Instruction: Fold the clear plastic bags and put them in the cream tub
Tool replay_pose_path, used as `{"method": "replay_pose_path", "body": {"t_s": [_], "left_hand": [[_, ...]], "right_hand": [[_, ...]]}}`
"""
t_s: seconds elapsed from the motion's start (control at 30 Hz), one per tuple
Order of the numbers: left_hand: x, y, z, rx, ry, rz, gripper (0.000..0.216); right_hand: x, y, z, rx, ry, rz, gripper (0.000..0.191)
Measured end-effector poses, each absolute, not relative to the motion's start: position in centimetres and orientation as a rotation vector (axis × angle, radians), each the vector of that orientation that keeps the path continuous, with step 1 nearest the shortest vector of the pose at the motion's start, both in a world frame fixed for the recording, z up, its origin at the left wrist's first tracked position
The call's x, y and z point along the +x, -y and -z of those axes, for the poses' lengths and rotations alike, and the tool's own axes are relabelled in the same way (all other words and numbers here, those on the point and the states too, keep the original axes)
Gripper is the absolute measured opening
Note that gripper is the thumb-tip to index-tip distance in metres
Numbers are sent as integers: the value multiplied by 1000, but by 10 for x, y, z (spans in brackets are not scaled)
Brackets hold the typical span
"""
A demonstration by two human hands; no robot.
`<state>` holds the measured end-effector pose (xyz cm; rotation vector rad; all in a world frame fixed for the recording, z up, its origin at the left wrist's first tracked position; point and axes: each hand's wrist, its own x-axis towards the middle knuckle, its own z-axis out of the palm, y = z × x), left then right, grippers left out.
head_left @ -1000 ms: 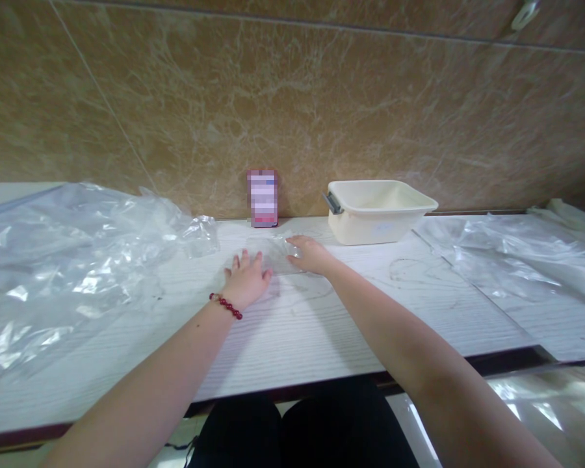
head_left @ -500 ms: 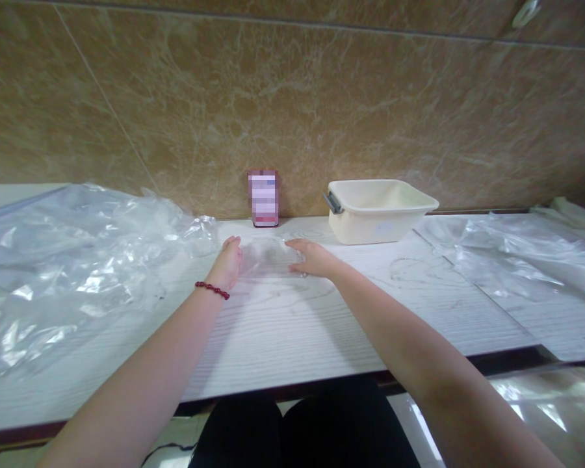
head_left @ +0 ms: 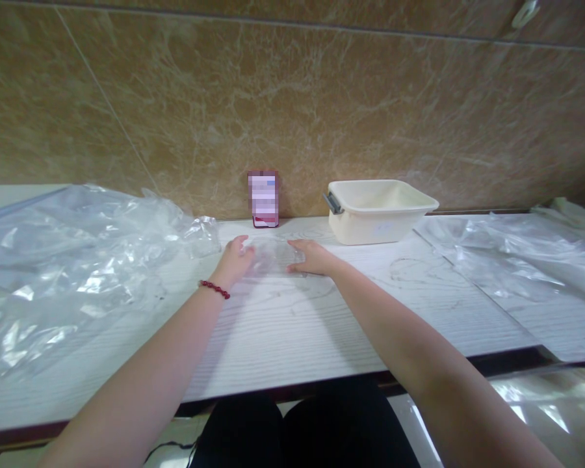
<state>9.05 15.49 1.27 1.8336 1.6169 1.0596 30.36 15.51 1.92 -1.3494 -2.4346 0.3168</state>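
A see-through plastic item (head_left: 273,255), perhaps a small box, lies on the white wood-grain table between my two hands; its outline is too faint to make out its exact kind. My left hand (head_left: 236,260), with a dark red bead bracelet (head_left: 214,289) at the wrist, holds the left end, thumb and fingers curved about it. At the right end, my right hand (head_left: 314,258) has its thumb on the near side and its fingers on the far side.
A phone (head_left: 264,198) leans upright against the marbled wall. Right of it stands a cream plastic bin (head_left: 383,224) with a grey handle clip. Crumpled clear plastic sheeting (head_left: 92,247) covers the left side, and more clear plastic (head_left: 521,253) lies at the right.
My left hand has turned and shifted slightly right, its thumb now showing over the clear item's left end. My right hand stays almost in place.
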Motion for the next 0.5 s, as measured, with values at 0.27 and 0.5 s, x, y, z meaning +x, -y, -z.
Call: {"method": "replay_pose_path", "body": {"t_s": [0.27, 0.5], "left_hand": [[112, -136, -10, 2711, -1497, -280, 52], [117, -132, -7, 2718, -1547, -58, 59]], "right_hand": [[305, -160, -17, -1412, 2456, -331, 86], [308, -163, -16, -1538, 2351, -257, 65]]}}
